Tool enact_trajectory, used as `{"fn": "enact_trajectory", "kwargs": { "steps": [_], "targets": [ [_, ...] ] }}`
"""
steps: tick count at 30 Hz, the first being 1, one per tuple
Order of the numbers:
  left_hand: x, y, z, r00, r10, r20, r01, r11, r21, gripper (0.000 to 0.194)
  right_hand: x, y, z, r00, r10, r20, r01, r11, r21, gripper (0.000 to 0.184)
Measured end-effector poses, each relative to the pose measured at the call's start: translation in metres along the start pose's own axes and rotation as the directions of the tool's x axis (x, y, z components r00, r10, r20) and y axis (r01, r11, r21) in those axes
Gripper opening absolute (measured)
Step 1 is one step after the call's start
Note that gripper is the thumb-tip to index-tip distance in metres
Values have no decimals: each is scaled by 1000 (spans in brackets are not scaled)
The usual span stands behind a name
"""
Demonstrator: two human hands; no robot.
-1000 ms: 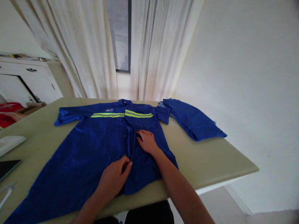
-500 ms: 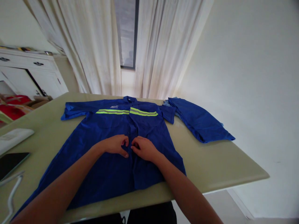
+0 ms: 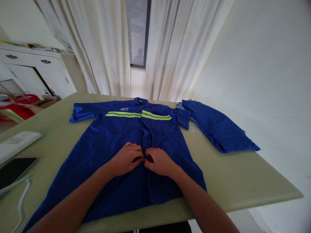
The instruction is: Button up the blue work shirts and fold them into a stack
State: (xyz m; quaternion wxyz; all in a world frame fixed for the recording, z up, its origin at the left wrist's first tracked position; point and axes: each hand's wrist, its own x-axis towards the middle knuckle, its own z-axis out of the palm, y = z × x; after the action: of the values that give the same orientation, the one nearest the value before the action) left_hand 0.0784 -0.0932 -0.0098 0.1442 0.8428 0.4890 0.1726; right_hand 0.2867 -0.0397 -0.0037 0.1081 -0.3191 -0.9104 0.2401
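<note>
A blue short-sleeved work shirt point(image 3: 97, 155) lies spread front side up on the table, its collar toward the window. A yellow-green and grey reflective stripe point(image 3: 123, 114) crosses its chest, with small white lettering above on the left. At the front opening, my left hand point(image 3: 128, 158) pinches the shirt's edge, thumb and fingers together. Right beside it my right hand point(image 3: 159, 161) is also closed in a pinch on the front placket point(image 3: 145, 137). The fingertips of both hands nearly touch. Whatever button lies between them is hidden.
Folded blue garments point(image 3: 218, 126) lie at the table's point(image 3: 245, 181) right. On the left are a white box-like object point(image 3: 19, 144), a dark phone point(image 3: 17, 170) and a white cable point(image 3: 21, 202). A white cabinet point(image 3: 34, 71) and red bags point(image 3: 24, 103) stand beyond; curtains point(image 3: 107, 45) hang behind.
My left hand has moved up the placket from near the hem, and my right hand down from the chest. They now meet at the opening, both pinched. The view has shifted slightly left.
</note>
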Motion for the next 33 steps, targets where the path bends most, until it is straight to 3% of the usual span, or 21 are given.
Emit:
{"fn": "enact_trajectory", "kwargs": {
  "steps": [6, 13, 26, 33],
  "targets": [
    [-1, -1, 1, 1000, -9, -9, 9, 1000, 22, 20, 2, 4, -2, 993, 27, -118, -2, 977, 213, 8],
    [-2, -5, -3, 999, -37, -32, 34, 994, -103, 23, 6, 18, -3, 998, 35, -53, -3, 864, 503, 9],
    [-4, -1, -23, 981, -190, 44, 194, 927, -322, 23, 8, 16, 0, 994, 97, -42, -52, 794, 605, 16],
    [-2, 9, -23, 955, -297, -2, 275, 889, -366, 21, 9, 22, 1, 993, 113, -33, -62, 739, 670, 32]
  ]
}}
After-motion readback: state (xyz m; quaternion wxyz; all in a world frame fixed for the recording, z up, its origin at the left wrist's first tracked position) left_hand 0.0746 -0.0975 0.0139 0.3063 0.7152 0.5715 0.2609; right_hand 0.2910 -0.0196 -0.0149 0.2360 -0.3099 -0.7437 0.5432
